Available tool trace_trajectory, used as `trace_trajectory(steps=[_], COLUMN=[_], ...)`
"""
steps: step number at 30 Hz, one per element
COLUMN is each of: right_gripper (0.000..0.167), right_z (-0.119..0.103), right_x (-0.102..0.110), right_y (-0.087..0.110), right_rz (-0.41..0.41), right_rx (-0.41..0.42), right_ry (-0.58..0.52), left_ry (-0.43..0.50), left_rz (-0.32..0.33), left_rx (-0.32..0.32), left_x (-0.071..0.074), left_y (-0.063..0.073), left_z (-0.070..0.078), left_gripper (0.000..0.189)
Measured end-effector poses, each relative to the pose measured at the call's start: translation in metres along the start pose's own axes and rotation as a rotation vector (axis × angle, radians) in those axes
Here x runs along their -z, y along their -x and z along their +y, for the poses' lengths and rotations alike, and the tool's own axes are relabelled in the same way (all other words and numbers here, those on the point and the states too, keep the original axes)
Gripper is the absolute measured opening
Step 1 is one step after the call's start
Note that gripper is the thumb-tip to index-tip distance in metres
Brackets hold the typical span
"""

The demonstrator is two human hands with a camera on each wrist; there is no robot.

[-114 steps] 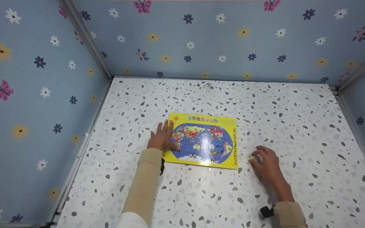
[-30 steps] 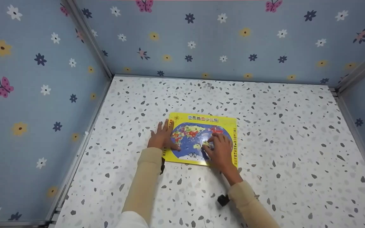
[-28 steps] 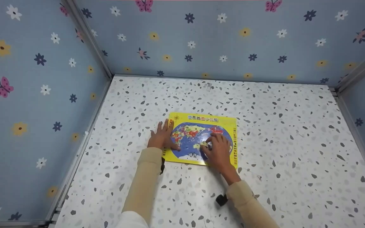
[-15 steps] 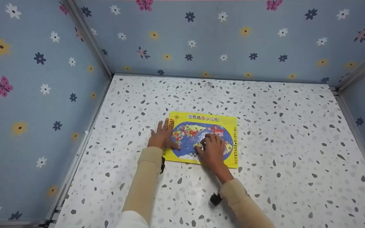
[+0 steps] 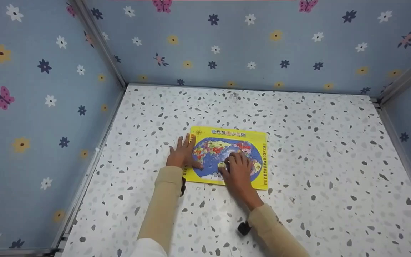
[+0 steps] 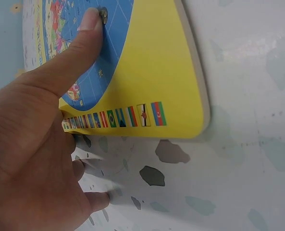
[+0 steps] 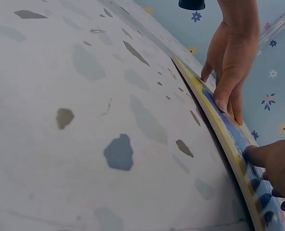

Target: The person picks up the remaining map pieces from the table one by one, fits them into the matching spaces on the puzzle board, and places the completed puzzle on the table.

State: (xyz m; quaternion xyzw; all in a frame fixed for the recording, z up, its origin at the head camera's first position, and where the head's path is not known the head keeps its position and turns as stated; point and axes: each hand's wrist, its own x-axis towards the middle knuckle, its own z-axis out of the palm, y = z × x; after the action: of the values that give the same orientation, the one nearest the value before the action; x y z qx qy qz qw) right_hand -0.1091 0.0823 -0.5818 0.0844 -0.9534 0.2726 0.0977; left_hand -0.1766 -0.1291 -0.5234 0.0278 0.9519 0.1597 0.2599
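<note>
A yellow-bordered world map puzzle board (image 5: 205,180) lies flat on the speckled table. On its left edge rests my left hand (image 5: 179,156), fingers spread. The left wrist view shows that thumb (image 6: 82,48) lying across the blue map and other fingertips on the table. My right hand (image 5: 239,173) is over the middle of the map, fingers bent and thumb and fingertips down on the blue area. In the right wrist view this hand (image 7: 281,163) touches the board's surface (image 7: 229,139). Whether a small puzzle piece is still under or between its fingertips is hidden.
The white speckled table (image 5: 319,150) extends around the board on all sides. Flowered blue panels (image 5: 248,46) in metal frames stand behind and at both sides. A black wrist camera (image 5: 243,228) hangs below the right cuff.
My right hand has come from the table right of the board, carrying a small yellowish puzzle piece, onto the map. It then shifted slightly left. The left hand has stayed put.
</note>
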Motion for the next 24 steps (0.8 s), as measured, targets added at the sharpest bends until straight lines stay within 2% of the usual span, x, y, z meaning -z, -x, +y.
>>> trace_trajectory(steps=[6,9,16,24], right_gripper=[0.030,0.036,0.050,0.055], right_z=[0.001,0.000,-0.002,-0.004], right_x=[0.007,0.010,0.012,0.011], right_y=[0.012,0.020,0.034,0.038], right_rz=[0.031,0.022,-0.057,-0.086], right_rx=[0.168,0.218,0.211,0.204], right_ry=[0.078,0.131,0.229,0.296], left_ry=[0.010,0.011,-0.008,0.000], left_rz=[-0.011,-0.010,0.001,-0.003], left_rx=[-0.001,0.000,0.009,0.014], left_x=[0.000,-0.001,0.000,-0.001], left_y=[0.000,0.000,0.001,-0.001], left_z=[-0.001,0.000,0.000,0.000], left_gripper=[0.121,0.121,0.121,0.122])
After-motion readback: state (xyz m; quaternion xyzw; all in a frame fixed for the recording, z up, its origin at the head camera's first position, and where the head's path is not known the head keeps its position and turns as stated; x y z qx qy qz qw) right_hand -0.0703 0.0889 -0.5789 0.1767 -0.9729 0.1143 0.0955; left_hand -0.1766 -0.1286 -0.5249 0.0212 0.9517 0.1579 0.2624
